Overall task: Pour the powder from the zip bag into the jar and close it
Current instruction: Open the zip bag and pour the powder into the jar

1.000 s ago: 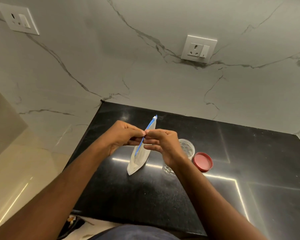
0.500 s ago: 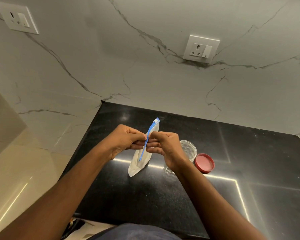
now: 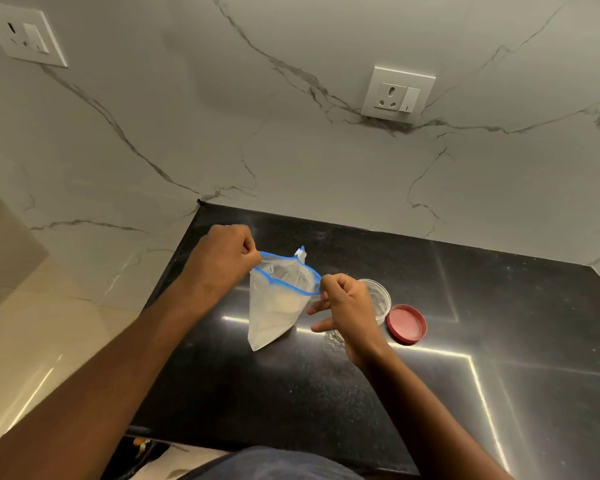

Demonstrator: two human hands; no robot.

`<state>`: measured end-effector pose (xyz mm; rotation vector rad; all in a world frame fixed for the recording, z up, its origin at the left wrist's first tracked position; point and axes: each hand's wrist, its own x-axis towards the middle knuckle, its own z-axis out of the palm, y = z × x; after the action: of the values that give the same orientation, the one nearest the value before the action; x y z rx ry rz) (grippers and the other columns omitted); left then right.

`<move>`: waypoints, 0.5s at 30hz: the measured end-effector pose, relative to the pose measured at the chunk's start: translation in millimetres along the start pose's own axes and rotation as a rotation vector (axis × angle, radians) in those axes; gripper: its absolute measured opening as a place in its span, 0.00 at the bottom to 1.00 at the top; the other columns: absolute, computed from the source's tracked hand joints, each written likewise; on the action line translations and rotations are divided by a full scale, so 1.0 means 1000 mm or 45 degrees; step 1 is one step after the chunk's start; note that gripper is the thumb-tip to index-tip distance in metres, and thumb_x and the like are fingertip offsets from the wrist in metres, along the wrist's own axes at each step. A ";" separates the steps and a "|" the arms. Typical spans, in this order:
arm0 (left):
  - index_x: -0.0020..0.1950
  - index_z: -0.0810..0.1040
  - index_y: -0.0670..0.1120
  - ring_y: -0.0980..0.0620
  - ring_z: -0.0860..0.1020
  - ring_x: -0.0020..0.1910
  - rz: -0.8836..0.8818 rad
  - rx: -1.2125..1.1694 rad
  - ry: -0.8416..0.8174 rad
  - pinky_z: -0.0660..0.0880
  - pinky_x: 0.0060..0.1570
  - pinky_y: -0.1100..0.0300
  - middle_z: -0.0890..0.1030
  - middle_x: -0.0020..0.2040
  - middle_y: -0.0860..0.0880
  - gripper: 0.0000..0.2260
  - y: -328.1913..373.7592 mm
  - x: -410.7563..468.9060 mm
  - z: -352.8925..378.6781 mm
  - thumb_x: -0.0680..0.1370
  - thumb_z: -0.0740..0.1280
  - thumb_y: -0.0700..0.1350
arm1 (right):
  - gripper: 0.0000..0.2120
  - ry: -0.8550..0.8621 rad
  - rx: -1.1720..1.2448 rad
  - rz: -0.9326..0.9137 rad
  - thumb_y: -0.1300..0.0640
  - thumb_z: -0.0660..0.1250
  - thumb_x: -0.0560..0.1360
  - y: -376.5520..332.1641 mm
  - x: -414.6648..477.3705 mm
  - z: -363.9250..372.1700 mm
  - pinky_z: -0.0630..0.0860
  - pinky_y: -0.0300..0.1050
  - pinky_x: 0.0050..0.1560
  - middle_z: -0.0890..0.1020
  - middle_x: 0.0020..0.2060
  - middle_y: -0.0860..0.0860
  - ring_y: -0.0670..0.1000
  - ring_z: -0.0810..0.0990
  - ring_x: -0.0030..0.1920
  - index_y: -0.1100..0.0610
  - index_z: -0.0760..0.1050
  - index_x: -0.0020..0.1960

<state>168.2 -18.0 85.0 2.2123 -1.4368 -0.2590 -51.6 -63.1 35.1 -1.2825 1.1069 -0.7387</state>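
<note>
The counter (image 3: 326, 393) lies bare along its front edge and out to the right edge. Near the back-left corner, the bag (image 3: 274, 306), jar (image 3: 378, 299) and lid (image 3: 406, 323) crowd together, with both hands at the bag.

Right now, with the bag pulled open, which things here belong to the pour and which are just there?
Part of the job:
- clear zip bag with blue seal, white powder inside, held by left hand and right hand
- clear plastic jar, open, behind the right hand
- round red lid, lying beside the jar

Just there:
- two white wall sockets
- black stone counter
</note>
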 end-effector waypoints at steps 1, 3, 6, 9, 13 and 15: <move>0.44 0.80 0.49 0.55 0.78 0.35 0.038 0.035 0.004 0.73 0.34 0.59 0.81 0.39 0.51 0.04 0.006 -0.002 0.000 0.76 0.72 0.41 | 0.07 -0.008 -0.011 -0.028 0.58 0.64 0.80 0.002 -0.001 0.002 0.81 0.46 0.29 0.83 0.34 0.48 0.49 0.86 0.37 0.59 0.78 0.46; 0.44 0.77 0.51 0.56 0.75 0.35 0.147 0.104 -0.013 0.66 0.33 0.63 0.79 0.42 0.52 0.07 0.021 -0.006 0.000 0.77 0.71 0.40 | 0.07 -0.020 -0.016 -0.071 0.58 0.64 0.81 0.003 -0.002 0.005 0.82 0.48 0.30 0.82 0.37 0.51 0.50 0.86 0.38 0.61 0.78 0.50; 0.48 0.83 0.50 0.55 0.78 0.38 0.260 0.116 -0.138 0.70 0.36 0.63 0.83 0.46 0.51 0.04 0.044 -0.009 0.006 0.80 0.70 0.42 | 0.08 -0.049 -0.024 -0.107 0.56 0.64 0.82 0.004 -0.002 0.009 0.83 0.48 0.31 0.84 0.45 0.60 0.51 0.86 0.40 0.61 0.78 0.52; 0.52 0.86 0.47 0.53 0.77 0.33 0.205 0.116 -0.336 0.70 0.33 0.62 0.82 0.38 0.50 0.12 0.062 -0.007 0.019 0.85 0.65 0.49 | 0.10 -0.106 -0.076 -0.148 0.53 0.63 0.85 0.003 -0.001 0.009 0.84 0.46 0.33 0.85 0.48 0.59 0.54 0.87 0.44 0.58 0.78 0.52; 0.36 0.75 0.50 0.55 0.73 0.31 0.062 0.255 -0.358 0.76 0.42 0.56 0.75 0.32 0.51 0.23 0.078 0.006 0.034 0.83 0.61 0.65 | 0.10 -0.178 -0.107 -0.204 0.53 0.60 0.86 0.003 -0.003 0.014 0.83 0.44 0.35 0.86 0.44 0.48 0.49 0.85 0.42 0.53 0.79 0.55; 0.38 0.77 0.50 0.53 0.77 0.34 0.048 0.269 -0.298 0.78 0.44 0.54 0.78 0.34 0.50 0.21 0.082 0.014 0.038 0.81 0.66 0.64 | 0.10 -0.206 -0.123 -0.232 0.54 0.60 0.86 0.003 -0.004 0.018 0.82 0.43 0.34 0.84 0.42 0.48 0.47 0.83 0.39 0.54 0.79 0.56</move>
<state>92.3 -68.5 93.8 2.3838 -1.6975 -0.3794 -37.1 -52.3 31.9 -1.5127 0.9121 -0.7085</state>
